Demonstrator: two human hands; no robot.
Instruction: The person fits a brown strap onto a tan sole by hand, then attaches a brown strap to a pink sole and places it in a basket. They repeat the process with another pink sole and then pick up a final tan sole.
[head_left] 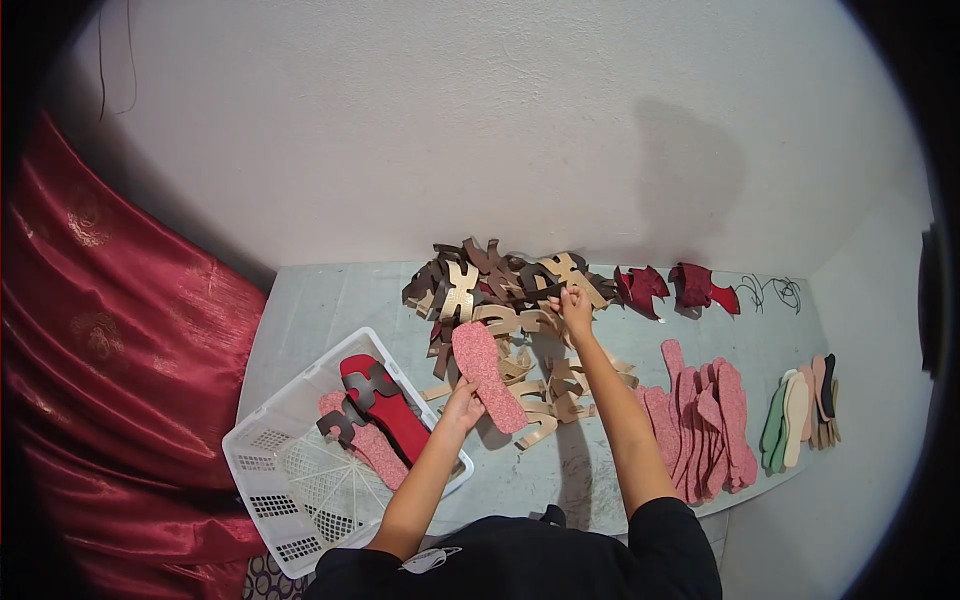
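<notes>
Pink insole (489, 376) slants beside the left-hand fingers (465, 390) gripping its edge.

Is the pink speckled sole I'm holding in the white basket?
Out: your left hand holds the pink speckled sole right of the white plastic basket.

Pink insole (487, 375) held aslant; dark strap (544, 294) perhaps pinched.

Most fingers of the left hand (464, 405) are hidden beneath the pink speckled insole (488, 372). Whether the right hand (574, 308) pinches one of the heaped sandal uppers (460, 290) is too small to tell. The left forearm (412, 505) covers part of the white basket (233, 440). Print on the black shirt (530, 560), itself cut off below, is unreadable; darkness crops the red curtain (120, 350) at left.
</notes>
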